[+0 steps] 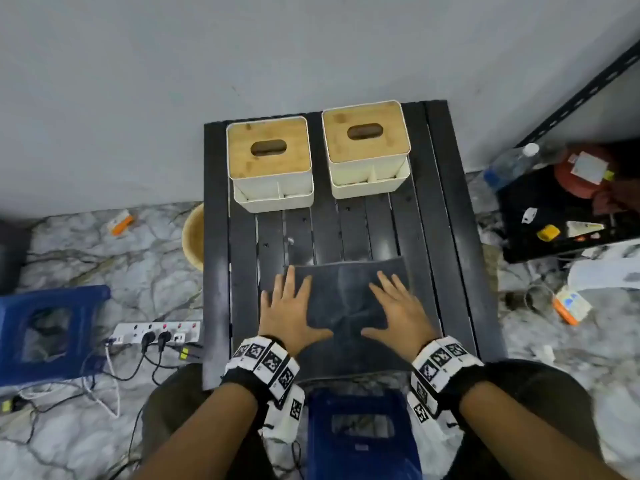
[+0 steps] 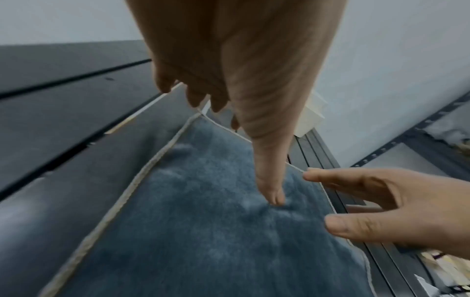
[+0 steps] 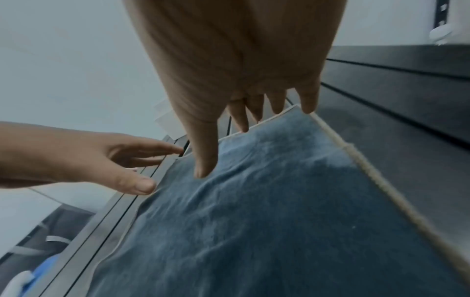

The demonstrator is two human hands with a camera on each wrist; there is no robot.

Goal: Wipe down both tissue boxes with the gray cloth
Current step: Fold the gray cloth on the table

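Two white tissue boxes with bamboo lids stand at the back of the black slatted table (image 1: 446,220): the left box (image 1: 270,161) and the right box (image 1: 367,147). The gray cloth (image 1: 343,306) lies spread flat at the table's near edge. My left hand (image 1: 289,306) rests flat on the cloth's left part, fingers straight and spread. My right hand (image 1: 398,306) lies flat on its right part. In the left wrist view the left hand (image 2: 229,96) has its thumb down on the cloth (image 2: 203,231). The right wrist view shows the right hand (image 3: 254,104) over the cloth (image 3: 267,211).
A grey wall stands just behind the boxes. On the floor at the left are a blue stool (image 1: 48,327), a power strip (image 1: 156,332) with cables and a round wooden bowl (image 1: 194,237). A black shelf (image 1: 561,216) with a water bottle (image 1: 512,164) is at the right.
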